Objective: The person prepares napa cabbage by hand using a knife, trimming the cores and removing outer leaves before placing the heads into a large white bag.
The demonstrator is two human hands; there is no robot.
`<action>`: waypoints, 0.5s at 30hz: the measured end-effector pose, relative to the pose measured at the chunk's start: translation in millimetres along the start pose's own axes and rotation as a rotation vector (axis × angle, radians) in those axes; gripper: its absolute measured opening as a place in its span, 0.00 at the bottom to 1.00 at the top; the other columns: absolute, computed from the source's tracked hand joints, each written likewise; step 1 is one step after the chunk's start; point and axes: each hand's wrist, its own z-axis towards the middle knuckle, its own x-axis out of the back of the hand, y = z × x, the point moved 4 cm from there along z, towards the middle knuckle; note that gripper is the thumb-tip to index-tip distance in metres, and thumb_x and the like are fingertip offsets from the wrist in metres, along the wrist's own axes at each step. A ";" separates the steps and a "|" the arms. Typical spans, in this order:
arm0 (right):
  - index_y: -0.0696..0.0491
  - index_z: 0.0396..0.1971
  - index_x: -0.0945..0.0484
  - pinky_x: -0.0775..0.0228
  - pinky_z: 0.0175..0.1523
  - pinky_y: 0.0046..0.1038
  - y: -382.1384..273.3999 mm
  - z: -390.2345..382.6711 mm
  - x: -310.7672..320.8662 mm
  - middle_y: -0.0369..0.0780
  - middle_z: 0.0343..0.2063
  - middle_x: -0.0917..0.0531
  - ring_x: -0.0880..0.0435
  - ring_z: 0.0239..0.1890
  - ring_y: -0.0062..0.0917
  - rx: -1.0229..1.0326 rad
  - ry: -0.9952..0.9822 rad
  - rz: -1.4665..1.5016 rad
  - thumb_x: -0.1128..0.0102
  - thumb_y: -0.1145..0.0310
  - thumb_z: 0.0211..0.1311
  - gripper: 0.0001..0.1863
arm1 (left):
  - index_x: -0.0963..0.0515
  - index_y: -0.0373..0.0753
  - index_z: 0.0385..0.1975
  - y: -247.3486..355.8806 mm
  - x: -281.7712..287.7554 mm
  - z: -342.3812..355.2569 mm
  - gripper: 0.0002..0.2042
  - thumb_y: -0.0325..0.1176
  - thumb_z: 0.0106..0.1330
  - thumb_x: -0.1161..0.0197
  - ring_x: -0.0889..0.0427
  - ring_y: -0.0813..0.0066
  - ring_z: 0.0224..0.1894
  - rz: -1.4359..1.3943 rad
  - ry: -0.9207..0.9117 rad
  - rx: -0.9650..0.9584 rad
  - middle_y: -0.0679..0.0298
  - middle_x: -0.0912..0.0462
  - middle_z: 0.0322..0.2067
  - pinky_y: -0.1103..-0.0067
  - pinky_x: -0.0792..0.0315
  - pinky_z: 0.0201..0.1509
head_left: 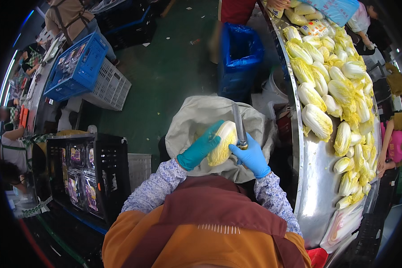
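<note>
In front of my body, my left hand (201, 147), in a green glove, is closed round the side of a napa cabbage (223, 145). The cabbage is pale with yellow leaves and stands tilted, its white end up. My right hand (253, 157), in a blue glove, grips a knife (239, 123) by its handle. The blade points up and away from me, just right of the cabbage, and the right fingertips are close to the leaves. Both hands are above an open, whitish woven sack (181, 118); its contents are mostly hidden.
To my right, a metal table (315, 178) bears many napa cabbages (317, 120) and stacked plastic bags (341, 228). A blue-lined bin (241, 53) stands ahead. At left are a black crate (114, 178) with clear packs, a blue crate (71, 67) and a white crate (109, 85). Other people work around.
</note>
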 end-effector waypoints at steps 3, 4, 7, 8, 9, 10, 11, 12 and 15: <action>0.54 0.65 0.41 0.32 0.21 0.16 0.7 -3.1 -0.4 0.37 0.35 0.22 0.25 0.23 0.13 0.031 -0.022 -0.020 0.37 0.65 0.54 0.38 | 0.48 0.37 0.67 6.3 -10.8 -2.8 0.35 0.35 0.63 0.37 0.37 0.68 0.63 0.093 0.039 -0.041 0.56 0.39 0.62 0.74 0.39 0.65; 0.53 0.65 0.42 0.31 0.22 0.16 -1.0 -2.7 0.1 0.38 0.35 0.22 0.24 0.23 0.14 0.053 -0.029 -0.017 0.38 0.66 0.54 0.38 | 0.48 0.37 0.67 8.3 -13.4 -2.7 0.35 0.34 0.63 0.37 0.37 0.68 0.63 0.089 0.050 -0.048 0.56 0.39 0.62 0.74 0.39 0.65; 0.51 0.66 0.44 0.29 0.26 0.17 -13.8 -4.4 3.2 0.39 0.38 0.22 0.24 0.25 0.15 0.088 -0.035 -0.017 0.40 0.70 0.52 0.39 | 0.48 0.37 0.67 18.5 -22.4 -2.8 0.35 0.31 0.62 0.37 0.37 0.68 0.63 0.109 0.038 -0.105 0.57 0.40 0.63 0.74 0.40 0.65; 0.51 0.67 0.44 0.29 0.28 0.17 -14.5 -5.6 4.5 0.39 0.39 0.22 0.24 0.25 0.15 0.088 -0.036 -0.012 0.41 0.70 0.51 0.40 | 0.48 0.37 0.67 20.7 -26.3 -0.8 0.36 0.30 0.62 0.37 0.37 0.68 0.63 0.118 0.019 -0.130 0.57 0.40 0.63 0.74 0.40 0.66; 0.50 0.67 0.45 0.28 0.30 0.17 -12.7 -7.9 2.1 0.39 0.40 0.22 0.24 0.26 0.15 0.090 -0.034 -0.005 0.41 0.71 0.50 0.40 | 0.48 0.37 0.67 16.8 -24.0 -3.3 0.36 0.32 0.61 0.36 0.38 0.69 0.63 0.182 0.028 -0.141 0.58 0.40 0.63 0.74 0.41 0.66; 0.49 0.67 0.45 0.28 0.32 0.18 -15.1 -7.2 7.5 0.38 0.41 0.22 0.24 0.27 0.15 0.109 -0.007 -0.016 0.42 0.72 0.49 0.41 | 0.48 0.38 0.67 13.1 -23.2 -0.7 0.37 0.33 0.60 0.35 0.38 0.70 0.63 0.239 0.010 -0.174 0.59 0.40 0.63 0.74 0.41 0.66; 0.49 0.67 0.45 0.28 0.36 0.19 -9.2 -3.6 13.2 0.37 0.45 0.23 0.24 0.30 0.15 0.136 0.000 -0.129 0.42 0.73 0.49 0.42 | 0.49 0.38 0.68 13.7 -24.2 0.3 0.38 0.34 0.60 0.35 0.39 0.68 0.64 0.326 0.020 -0.222 0.58 0.40 0.63 0.73 0.42 0.66; 0.49 0.67 0.46 0.27 0.38 0.22 -11.3 -4.3 9.0 0.38 0.46 0.22 0.24 0.31 0.16 0.258 -0.024 -0.092 0.43 0.73 0.49 0.41 | 0.49 0.38 0.67 10.0 -22.3 -2.1 0.38 0.36 0.59 0.35 0.39 0.66 0.64 0.316 0.028 -0.237 0.57 0.41 0.63 0.72 0.42 0.66; 0.49 0.68 0.47 0.30 0.52 0.26 2.4 9.3 3.9 0.42 0.59 0.31 0.25 0.48 0.24 0.298 -0.105 -0.224 0.42 0.69 0.48 0.43 | 0.51 0.37 0.67 5.4 -14.5 -7.9 0.37 0.32 0.61 0.38 0.37 0.62 0.63 0.256 0.072 -0.225 0.55 0.41 0.62 0.71 0.39 0.64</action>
